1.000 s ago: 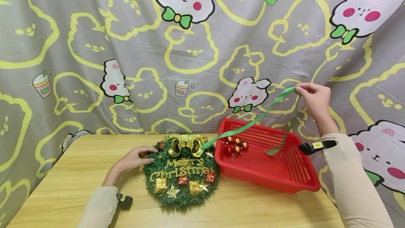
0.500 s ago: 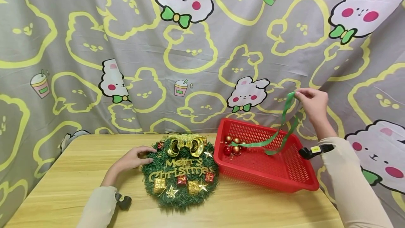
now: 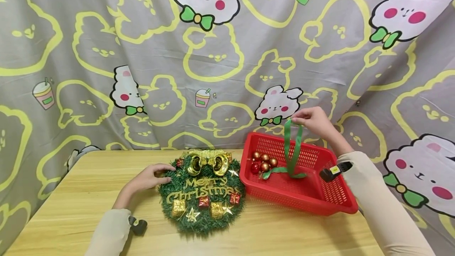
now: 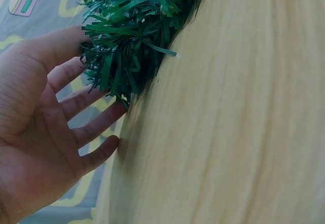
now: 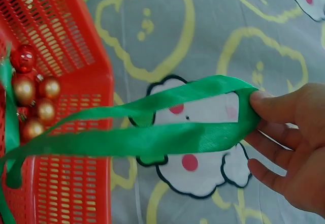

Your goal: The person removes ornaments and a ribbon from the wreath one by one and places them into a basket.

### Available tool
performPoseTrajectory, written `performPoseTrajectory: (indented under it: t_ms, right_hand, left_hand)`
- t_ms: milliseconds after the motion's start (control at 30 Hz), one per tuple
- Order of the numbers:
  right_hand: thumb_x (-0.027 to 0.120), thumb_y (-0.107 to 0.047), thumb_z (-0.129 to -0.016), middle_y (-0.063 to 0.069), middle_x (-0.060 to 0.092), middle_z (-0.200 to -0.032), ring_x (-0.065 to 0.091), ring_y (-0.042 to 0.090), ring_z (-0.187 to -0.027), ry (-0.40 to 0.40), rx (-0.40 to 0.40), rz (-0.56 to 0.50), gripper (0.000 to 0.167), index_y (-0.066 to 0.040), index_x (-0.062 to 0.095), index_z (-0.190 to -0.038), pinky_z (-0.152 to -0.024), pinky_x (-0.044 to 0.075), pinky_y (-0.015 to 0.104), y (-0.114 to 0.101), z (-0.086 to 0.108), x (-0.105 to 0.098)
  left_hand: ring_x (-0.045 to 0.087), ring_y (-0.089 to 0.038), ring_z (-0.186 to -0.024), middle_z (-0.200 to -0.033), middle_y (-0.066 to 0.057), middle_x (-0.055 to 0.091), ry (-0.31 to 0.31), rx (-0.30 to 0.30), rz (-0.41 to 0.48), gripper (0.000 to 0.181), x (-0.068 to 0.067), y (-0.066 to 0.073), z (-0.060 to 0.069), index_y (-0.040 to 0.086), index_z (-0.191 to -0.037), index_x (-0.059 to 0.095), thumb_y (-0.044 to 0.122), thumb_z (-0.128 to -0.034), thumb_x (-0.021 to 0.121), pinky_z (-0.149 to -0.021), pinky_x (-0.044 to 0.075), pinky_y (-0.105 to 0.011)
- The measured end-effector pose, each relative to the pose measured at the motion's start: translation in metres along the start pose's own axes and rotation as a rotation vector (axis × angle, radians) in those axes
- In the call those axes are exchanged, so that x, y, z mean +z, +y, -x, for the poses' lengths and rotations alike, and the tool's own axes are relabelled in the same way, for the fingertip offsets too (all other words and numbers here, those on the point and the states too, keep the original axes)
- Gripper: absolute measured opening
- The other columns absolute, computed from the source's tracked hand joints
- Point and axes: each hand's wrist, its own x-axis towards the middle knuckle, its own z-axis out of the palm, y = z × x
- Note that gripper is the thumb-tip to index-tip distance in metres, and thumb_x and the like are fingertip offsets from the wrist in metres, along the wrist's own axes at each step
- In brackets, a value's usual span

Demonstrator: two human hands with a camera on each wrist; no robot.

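My right hand (image 3: 314, 121) pinches a green ribbon (image 5: 127, 140) between thumb and fingertips, above the back of the red basket (image 3: 298, 204). Two strands of it hang down, and the ends lie on the basket floor, one beside the ornaments. My left hand (image 3: 151, 177) rests at the left edge of the Christmas wreath (image 3: 200, 226), fingers loosely spread and touching its green tinsel (image 4: 132, 46); some fingertips are hidden behind it. Gold bells (image 3: 220, 164), a gold "Merry Christmas" sign (image 3: 206, 194), small gift boxes and stars decorate the wreath.
Several gold and red ball ornaments (image 3: 264, 166) sit in the basket's left back corner. The basket stands just right of the wreath on a wooden table (image 3: 85, 185). A patterned curtain (image 3: 142, 50) hangs directly behind the table.
The ribbon's far end has come off the wreath and dropped into the basket. My right hand has moved left and lower, still pinching the ribbon. My left hand stays put.
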Motion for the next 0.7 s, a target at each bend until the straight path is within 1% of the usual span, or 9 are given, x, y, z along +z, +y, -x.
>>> performPoseTrajectory:
  t_ms: [67,233,400,500,633,700]
  right_hand:
    - [0.073,-0.015,-0.095,0.019,0.077,-0.095,0.07,0.016,-0.078,-0.057,-0.011,-0.001,0.017,0.0,0.078,-0.102,-0.064,0.05,0.02,-0.006,-0.003,0.006]
    - [0.073,-0.012,-0.095,0.014,0.078,-0.093,0.071,0.02,-0.081,-0.154,-0.053,0.023,0.012,-0.003,0.079,-0.099,-0.067,0.053,0.024,-0.019,-0.009,0.02]
    - [0.073,-0.012,-0.095,0.01,0.078,-0.091,0.067,0.018,-0.078,-0.239,-0.089,0.05,0.01,-0.006,0.08,-0.096,-0.067,0.051,0.028,-0.033,-0.011,0.033]
    - [0.073,-0.01,-0.094,0.008,0.078,-0.09,0.065,0.016,-0.076,-0.29,-0.126,0.052,0.008,-0.006,0.08,-0.094,-0.066,0.051,0.029,-0.042,-0.012,0.04]
    - [0.073,-0.008,-0.094,0.005,0.077,-0.088,0.062,0.013,-0.073,-0.355,-0.182,0.031,0.007,-0.008,0.08,-0.092,-0.063,0.05,0.026,-0.053,-0.012,0.048]
    - [0.073,-0.008,-0.094,0.004,0.077,-0.089,0.06,0.012,-0.072,-0.379,-0.196,0.008,0.007,-0.008,0.08,-0.093,-0.061,0.048,0.025,-0.057,-0.011,0.05]
  left_hand:
    - [0.055,-0.045,-0.127,-0.137,-0.022,0.062,0.002,-0.004,-0.013,0.04,0.0,-0.001,0.0,0.007,-0.131,0.067,0.018,-0.0932,0.074,-0.107,0.046,-0.064]
    - [0.055,-0.044,-0.127,-0.137,-0.022,0.063,0.003,-0.012,-0.024,0.041,0.0,-0.002,0.0,0.008,-0.131,0.067,0.02,-0.093,0.074,-0.107,0.046,-0.063]
    - [0.055,-0.045,-0.126,-0.137,-0.024,0.062,-0.002,-0.008,-0.005,0.041,-0.001,0.001,0.0,0.006,-0.131,0.066,0.018,-0.0928,0.074,-0.106,0.047,-0.064]
    - [0.055,-0.045,-0.127,-0.138,-0.024,0.061,-0.003,-0.019,0.006,0.041,-0.001,0.002,0.0,0.006,-0.131,0.066,0.017,-0.0929,0.074,-0.106,0.047,-0.063]
    - [0.055,-0.046,-0.128,-0.139,-0.025,0.06,-0.009,-0.028,0.008,0.041,-0.001,0.003,0.0,0.005,-0.132,0.065,0.017,-0.0931,0.074,-0.106,0.047,-0.064]
    - [0.055,-0.046,-0.127,-0.139,-0.026,0.06,-0.011,-0.03,0.008,0.042,-0.001,0.004,0.0,0.004,-0.132,0.065,0.016,-0.093,0.074,-0.106,0.048,-0.063]
